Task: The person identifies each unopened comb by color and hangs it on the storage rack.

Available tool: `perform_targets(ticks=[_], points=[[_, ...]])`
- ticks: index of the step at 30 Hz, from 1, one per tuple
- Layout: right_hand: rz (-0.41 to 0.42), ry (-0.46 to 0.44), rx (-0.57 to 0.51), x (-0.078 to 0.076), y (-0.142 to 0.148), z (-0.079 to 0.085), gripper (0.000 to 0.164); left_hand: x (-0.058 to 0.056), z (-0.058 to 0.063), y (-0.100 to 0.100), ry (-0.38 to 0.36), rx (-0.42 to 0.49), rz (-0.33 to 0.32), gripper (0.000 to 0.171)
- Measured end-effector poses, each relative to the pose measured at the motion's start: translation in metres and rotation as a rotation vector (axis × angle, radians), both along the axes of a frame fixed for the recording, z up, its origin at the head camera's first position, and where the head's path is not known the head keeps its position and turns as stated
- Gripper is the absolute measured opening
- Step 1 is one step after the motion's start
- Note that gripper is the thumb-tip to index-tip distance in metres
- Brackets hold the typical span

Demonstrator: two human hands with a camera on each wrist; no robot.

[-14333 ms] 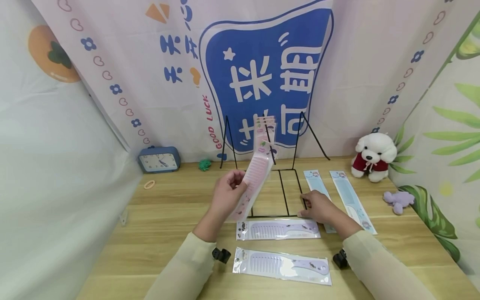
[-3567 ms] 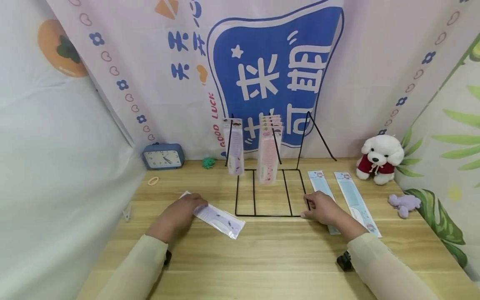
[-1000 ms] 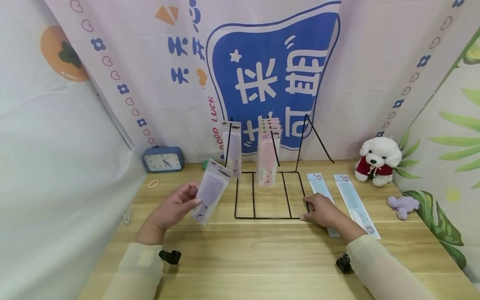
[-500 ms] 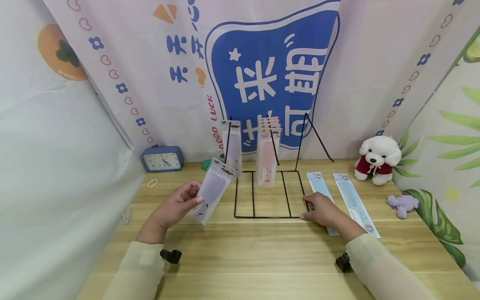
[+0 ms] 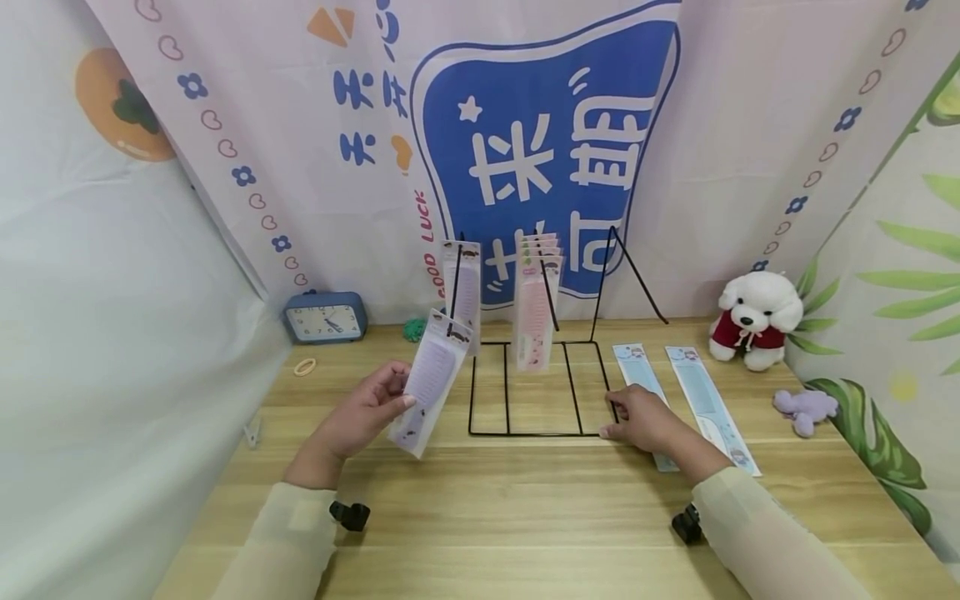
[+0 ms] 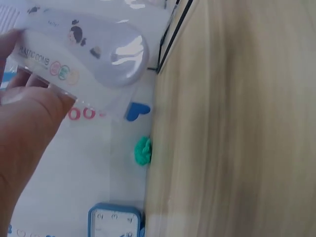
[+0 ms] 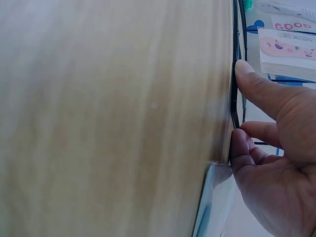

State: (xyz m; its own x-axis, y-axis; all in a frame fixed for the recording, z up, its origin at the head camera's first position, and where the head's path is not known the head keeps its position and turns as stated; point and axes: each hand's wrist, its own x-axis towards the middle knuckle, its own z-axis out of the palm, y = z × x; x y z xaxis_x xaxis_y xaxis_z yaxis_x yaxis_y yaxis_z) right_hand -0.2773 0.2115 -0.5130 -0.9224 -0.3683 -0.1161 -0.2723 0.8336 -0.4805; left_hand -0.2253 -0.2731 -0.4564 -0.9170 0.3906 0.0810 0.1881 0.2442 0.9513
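Observation:
My left hand (image 5: 360, 417) pinches a purple comb in a clear packet (image 5: 433, 371) between thumb and fingers. The packet tilts, its top end overlapping the left prong of the black wire rack (image 5: 525, 435) in the head view. In the left wrist view the comb's handle (image 6: 116, 57) points away from the thumb. Another packaged purple comb (image 5: 469, 287) hangs on that left prong. Several packaged pink combs (image 5: 534, 321) hang from the middle prong; the right prong (image 5: 637, 271) holds none. My right hand (image 5: 641, 417) grips the front right corner of the rack's base.
Two packaged blue combs (image 5: 703, 392) lie right of the rack, one partly under the right hand. A blue clock (image 5: 325, 318), green figure (image 5: 414, 330) and hair tie (image 5: 304, 367) are at left. A white plush dog (image 5: 757, 321) and purple toy (image 5: 806, 410) are at right.
Earlier the left hand held a pink comb, which now hangs on the middle prong. Both purple combs left the table: one hangs, one is held, lately shifting slightly right. The right hand stays put.

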Motion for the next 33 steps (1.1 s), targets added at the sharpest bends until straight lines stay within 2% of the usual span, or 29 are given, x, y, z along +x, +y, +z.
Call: perform_targets(ticks=[2, 4, 8, 15, 19, 23, 33], points=[[0.000, 0.001, 0.001, 0.000, 0.000, 0.000, 0.075, -0.003, 0.000, 0.008, -0.033, -0.006, 0.064, 0.031], [0.000, -0.001, 0.000, 0.000, 0.000, 0.000, 0.075, -0.007, 0.000, 0.018, -0.072, -0.007, 0.158, 0.033], [-0.002, -0.004, -0.001, 0.000, 0.001, 0.000, 0.076, -0.018, 0.004, 0.040, -0.119, 0.039, 0.330, 0.036], [-0.006, -0.015, -0.003, -0.001, 0.001, -0.002, 0.075, -0.038, 0.013, 0.072, -0.122, 0.130, 0.477, 0.037], [-0.013, -0.012, -0.003, -0.001, 0.002, -0.002, 0.075, -0.055, 0.011, 0.082, -0.087, 0.181, 0.527, 0.034], [-0.012, -0.016, -0.008, -0.001, 0.001, -0.003, 0.075, -0.068, 0.005, 0.086, -0.064, 0.218, 0.542, 0.031], [-0.012, -0.015, -0.017, 0.000, 0.001, -0.001, 0.075, -0.093, -0.008, 0.085, -0.076, 0.197, 0.506, 0.028]])
